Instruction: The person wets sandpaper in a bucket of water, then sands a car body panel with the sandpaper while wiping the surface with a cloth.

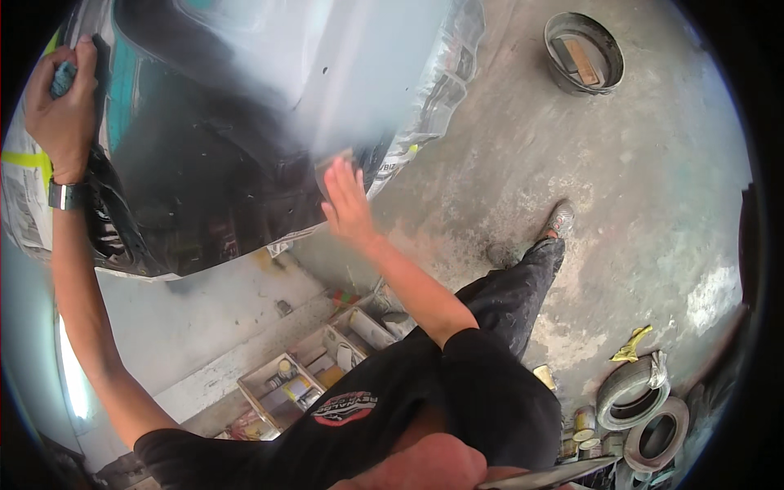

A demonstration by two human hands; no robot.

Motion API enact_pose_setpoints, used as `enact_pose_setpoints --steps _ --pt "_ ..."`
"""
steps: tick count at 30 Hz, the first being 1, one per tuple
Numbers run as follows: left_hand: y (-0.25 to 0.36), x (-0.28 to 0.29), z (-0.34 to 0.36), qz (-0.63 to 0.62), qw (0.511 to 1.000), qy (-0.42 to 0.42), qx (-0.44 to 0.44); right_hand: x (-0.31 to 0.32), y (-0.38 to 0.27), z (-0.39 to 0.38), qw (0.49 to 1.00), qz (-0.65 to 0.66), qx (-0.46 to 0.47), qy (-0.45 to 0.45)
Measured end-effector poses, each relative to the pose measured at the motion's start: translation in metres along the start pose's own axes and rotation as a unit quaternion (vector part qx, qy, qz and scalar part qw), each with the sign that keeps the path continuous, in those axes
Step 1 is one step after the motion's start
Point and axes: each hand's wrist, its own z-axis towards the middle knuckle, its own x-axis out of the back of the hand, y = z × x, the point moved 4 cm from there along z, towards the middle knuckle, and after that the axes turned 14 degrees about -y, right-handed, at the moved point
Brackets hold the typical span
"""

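A car body panel (204, 188), black with grey primer and a teal patch, fills the upper left. Along its far-left edge, my left hand (64, 122) is closed round a crumpled blue-teal wad (63, 78), perhaps a cloth or sponge. Lower on the panel, near its right edge, my right hand (349, 200) lies with its fingers extended. Under those fingers shows a thin brownish sheet (322, 177) that looks like sandpaper, pressed against the surface. Paper masking (445, 73) runs down the panel's right side, smeared with grey.
On the concrete floor (653, 188), a black tub (618, 69) holds two blocks. Divided wooden boxes (269, 384) with cans stand below the panel. Tyres (633, 392), a yellow rag (631, 345) and cans (584, 423) lie at lower right, past my shoe (562, 219).
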Motion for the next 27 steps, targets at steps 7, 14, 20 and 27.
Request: enact_pose_setpoints --steps 7,14,20,27 --pt "0.01 0.018 0.011 -0.034 0.997 0.02 0.073 0.143 0.069 0.216 0.993 -0.023 -0.003 0.12" --pt "0.038 0.016 0.009 0.049 0.998 0.022 0.014 0.053 0.002 0.127 0.997 -0.025 -0.044 0.054" --pt "0.053 0.026 0.011 0.007 0.999 0.05 0.006 0.109 0.038 0.183 0.997 -0.045 0.018 0.062" --pt "0.057 0.013 0.012 -0.005 0.999 0.041 0.029 0.151 0.071 0.267 0.988 -0.017 -0.072 0.138"
